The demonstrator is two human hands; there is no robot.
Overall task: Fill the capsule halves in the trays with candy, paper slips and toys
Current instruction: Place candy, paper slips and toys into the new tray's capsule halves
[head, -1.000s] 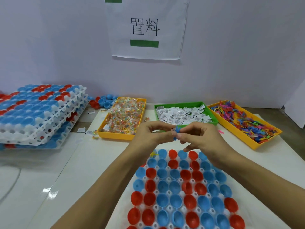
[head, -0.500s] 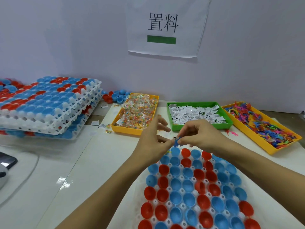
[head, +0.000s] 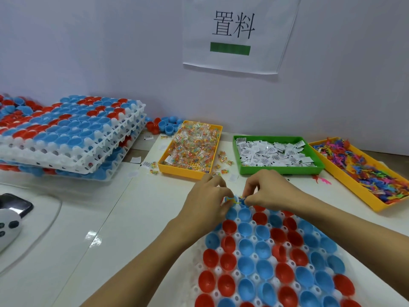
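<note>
Inspecting near to far: findings by item.
Capsule tray (head: pixel 200 265): white moulded tray nearest the person, seated with red and blue capsule halves (head: pixel 245 265); every half in clear view is open and shows nothing inside.
Left hand (head: pixel 207 201): fingers curled at the tray's far edge, pinching a small yellow toy piece (head: pixel 236 202) over a blue half in the far row.
Right hand (head: pixel 269 191): fingertips narrowed on a small blue piece (head: pixel 243 197), touching or just beside the left hand's fingers; what the piece is cannot be told.
Change: a second ago both hands worked a blue piece above the tray; now they are down at the far row, with a yellow piece showing.
Meaning: in my judgement, a toy is about to go into a far-row half; filling has barely started.
Candy tray (head: pixel 188 171): yellow, beyond the hands, full; a few sweets lie loose beside it.
Slip tray (head: pixel 276 170): green, holding paper slips (head: pixel 274 151).
Toy tray (head: pixel 354 191): yellow, far right, heaped with coloured toys.
Stacked trays (head: pixel 73 138): far left, loaded with capsule halves.
</note>
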